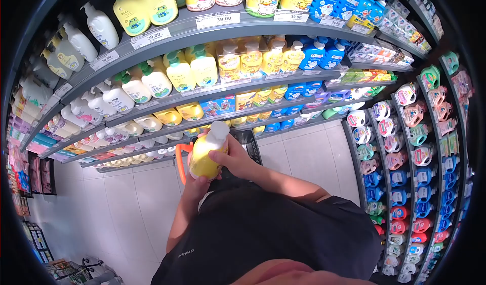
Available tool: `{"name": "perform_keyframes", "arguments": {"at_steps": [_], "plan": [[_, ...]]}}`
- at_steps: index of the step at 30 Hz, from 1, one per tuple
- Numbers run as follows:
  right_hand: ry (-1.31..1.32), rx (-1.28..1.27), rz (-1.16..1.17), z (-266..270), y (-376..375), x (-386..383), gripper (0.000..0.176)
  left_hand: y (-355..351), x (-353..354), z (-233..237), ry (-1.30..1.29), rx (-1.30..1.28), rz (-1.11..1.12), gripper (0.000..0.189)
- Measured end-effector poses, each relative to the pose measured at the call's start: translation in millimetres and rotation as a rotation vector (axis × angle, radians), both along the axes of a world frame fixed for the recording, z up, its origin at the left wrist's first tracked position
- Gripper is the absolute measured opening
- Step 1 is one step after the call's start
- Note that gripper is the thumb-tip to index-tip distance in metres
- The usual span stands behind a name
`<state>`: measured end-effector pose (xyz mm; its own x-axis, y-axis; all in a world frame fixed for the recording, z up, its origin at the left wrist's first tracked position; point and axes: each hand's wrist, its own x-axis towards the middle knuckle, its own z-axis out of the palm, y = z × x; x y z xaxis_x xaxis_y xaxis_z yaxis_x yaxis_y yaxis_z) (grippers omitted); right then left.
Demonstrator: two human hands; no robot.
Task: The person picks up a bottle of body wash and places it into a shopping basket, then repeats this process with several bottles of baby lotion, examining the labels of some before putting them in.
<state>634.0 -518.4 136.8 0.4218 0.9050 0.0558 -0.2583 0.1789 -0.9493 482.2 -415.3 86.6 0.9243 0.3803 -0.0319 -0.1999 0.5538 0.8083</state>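
Note:
A yellow bottle (pixel 203 156) with a white cap is held in front of the body at the centre, its cap end tilted up toward the shelves. My right hand (pixel 234 156) is closed on its right side, the thumb lying across the yellow surface. My left hand (pixel 196 176) wraps around the left side and the lower end, its fingers partly hidden by the bottle. Just left of and behind the bottle, an orange handle (pixel 180 164) shows, with a dark basket (pixel 251 146) partly hidden behind my right hand.
Curved shelves (pixel 233 24) hold rows of pump bottles and price labels ahead. On the right, a tall rack (pixel 387 184) carries many coloured bottles. Light floor tiles (pixel 121 199) lie at the lower left, with metal-framed items at the bottom left corner.

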Motion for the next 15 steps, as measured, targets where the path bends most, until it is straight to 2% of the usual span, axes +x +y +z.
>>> {"name": "perform_keyframes", "arguments": {"at_steps": [9, 15], "plan": [[-0.155, 0.021, 0.175, 21, -22, 15, 0.069, -1, -4, 14, 0.007, 0.104, 0.061, 0.109], [0.036, -0.015, 0.155, 7, -30, 17, 0.058, 3, -10, -4, 0.049, 0.163, -0.020, 0.106]]}}
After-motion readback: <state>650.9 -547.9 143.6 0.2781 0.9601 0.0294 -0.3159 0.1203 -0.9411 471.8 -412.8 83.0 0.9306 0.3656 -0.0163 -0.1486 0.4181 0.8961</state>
